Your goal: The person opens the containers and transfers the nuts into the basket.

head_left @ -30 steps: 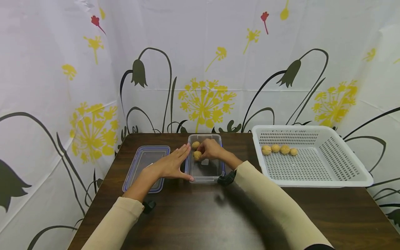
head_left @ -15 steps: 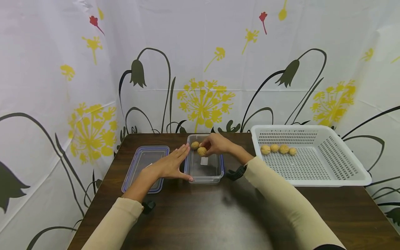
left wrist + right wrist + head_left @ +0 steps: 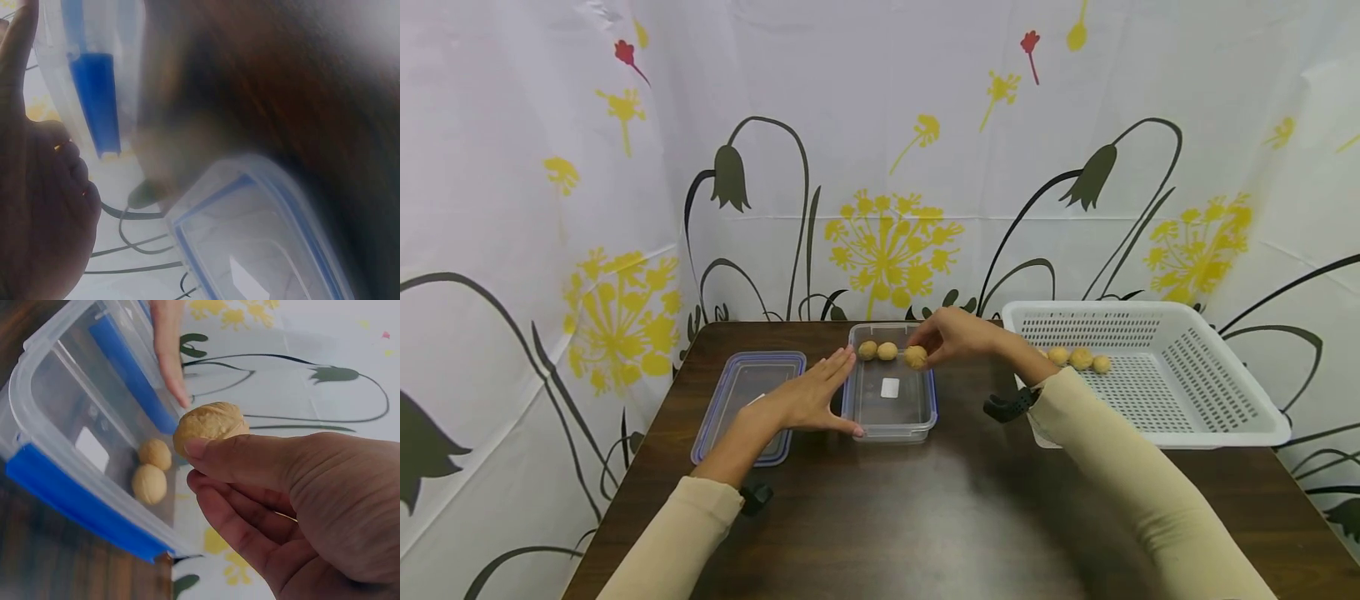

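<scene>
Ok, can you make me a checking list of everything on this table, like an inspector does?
Surface: dark wooden table.
Job's things: clear container holds two walnuts; a third walnut is pinched over it.
Clutter: container lid lies left; white basket at right holds more walnuts.
Hands: left hand rests flat against the container's side; right hand pinches the third walnut.
Cables: nothing seen.
Surroundings: flower-printed curtain behind.

No readable text anywhere (the container's (image 3: 891, 412) white sticker looks blank).
</scene>
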The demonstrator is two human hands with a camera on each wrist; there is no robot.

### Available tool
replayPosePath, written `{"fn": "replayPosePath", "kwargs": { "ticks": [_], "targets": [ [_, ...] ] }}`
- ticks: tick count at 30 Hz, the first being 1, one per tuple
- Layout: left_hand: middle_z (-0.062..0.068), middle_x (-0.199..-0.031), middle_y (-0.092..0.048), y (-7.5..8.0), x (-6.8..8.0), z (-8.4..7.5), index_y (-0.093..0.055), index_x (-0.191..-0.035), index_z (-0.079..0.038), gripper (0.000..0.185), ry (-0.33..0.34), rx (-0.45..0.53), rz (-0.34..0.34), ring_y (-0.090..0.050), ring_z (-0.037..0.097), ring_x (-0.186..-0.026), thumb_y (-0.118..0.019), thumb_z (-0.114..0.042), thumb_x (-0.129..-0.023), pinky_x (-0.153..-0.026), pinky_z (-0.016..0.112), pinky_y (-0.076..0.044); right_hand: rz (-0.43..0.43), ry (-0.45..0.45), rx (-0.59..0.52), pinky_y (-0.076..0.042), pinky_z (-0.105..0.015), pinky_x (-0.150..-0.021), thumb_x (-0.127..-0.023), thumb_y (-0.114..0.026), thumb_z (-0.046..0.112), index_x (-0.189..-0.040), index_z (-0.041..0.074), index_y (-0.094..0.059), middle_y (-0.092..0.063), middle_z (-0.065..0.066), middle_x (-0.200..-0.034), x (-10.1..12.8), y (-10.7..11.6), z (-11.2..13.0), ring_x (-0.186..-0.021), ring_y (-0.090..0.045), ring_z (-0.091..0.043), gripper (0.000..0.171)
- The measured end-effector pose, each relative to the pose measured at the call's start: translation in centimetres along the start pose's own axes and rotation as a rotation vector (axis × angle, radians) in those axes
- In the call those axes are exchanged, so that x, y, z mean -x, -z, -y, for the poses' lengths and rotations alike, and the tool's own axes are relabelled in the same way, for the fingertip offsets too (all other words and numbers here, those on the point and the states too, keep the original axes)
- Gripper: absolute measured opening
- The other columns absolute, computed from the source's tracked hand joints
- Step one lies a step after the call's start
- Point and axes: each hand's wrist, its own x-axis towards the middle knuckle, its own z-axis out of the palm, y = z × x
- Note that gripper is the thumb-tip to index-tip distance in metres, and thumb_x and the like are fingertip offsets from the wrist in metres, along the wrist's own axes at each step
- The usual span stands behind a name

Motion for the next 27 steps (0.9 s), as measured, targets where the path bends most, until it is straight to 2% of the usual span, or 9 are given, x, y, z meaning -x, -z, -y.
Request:
{"fn": "replayPosePath", "kwargs": {
  "ticks": [4, 9, 18, 27],
  "targets": [
    [0.019, -0.178, 0.001, -0.2, -0.1, 0.1, -0.006, -0.169, 0.001, 0.131, 0.007, -0.004, 0.008, -0.004, 0.034, -0.164, -0.076, -0.072, -0.085, -0.132, 0.053, -0.011, -0.022, 0.001, 0.009, -0.064, -0.033, -0.087, -0.086, -0.086, 0.001, -0.119, -0.001, -0.078, -0.08, -0.01, -0.108, 1.5, 1.0, -0.3, -0.097, -0.078, -0.021, 0.033],
    [0.017, -0.178, 0.002, -0.4, -0.1, 0.1, -0.005, -0.169, 0.0, 0.131, 0.007, -0.01, 0.011, -0.003, 0.033, -0.165, -0.076, -0.072, -0.085, -0.133, 0.051, -0.01, -0.04, -0.04, -0.011, -0.064, -0.033, -0.086, -0.085, -0.086, -0.001, -0.118, -0.001, -0.078, -0.081, -0.01, -0.107, 3.8, 2.4, -0.5, -0.097, -0.079, -0.022, 0.033],
    [0.02, -0.177, 0.0, -0.1, 0.1, 0.0, -0.008, -0.168, 0.002, 0.131, -0.006, 0.009, -0.009, -0.006, 0.036, -0.164, -0.076, -0.072, -0.085, -0.132, 0.055, -0.012, -0.075, -0.167, -0.032, -0.064, -0.031, -0.083, -0.085, -0.086, -0.002, -0.119, -0.002, -0.078, -0.08, -0.012, -0.109, 8.4, 5.6, -2.1, -0.096, -0.078, -0.024, 0.035],
    [0.017, -0.178, 0.001, 0.0, 0.1, -0.1, -0.006, -0.169, 0.0, 0.13, 0.01, -0.011, 0.005, -0.004, 0.033, -0.164, -0.076, -0.071, -0.085, -0.133, 0.051, -0.01, -0.088, -0.258, -0.056, -0.063, -0.025, -0.08, -0.084, -0.086, -0.004, -0.117, -0.005, -0.077, -0.079, -0.012, -0.103, 12.7, 7.1, -4.3, -0.093, -0.076, -0.021, 0.033]
  ]
}}
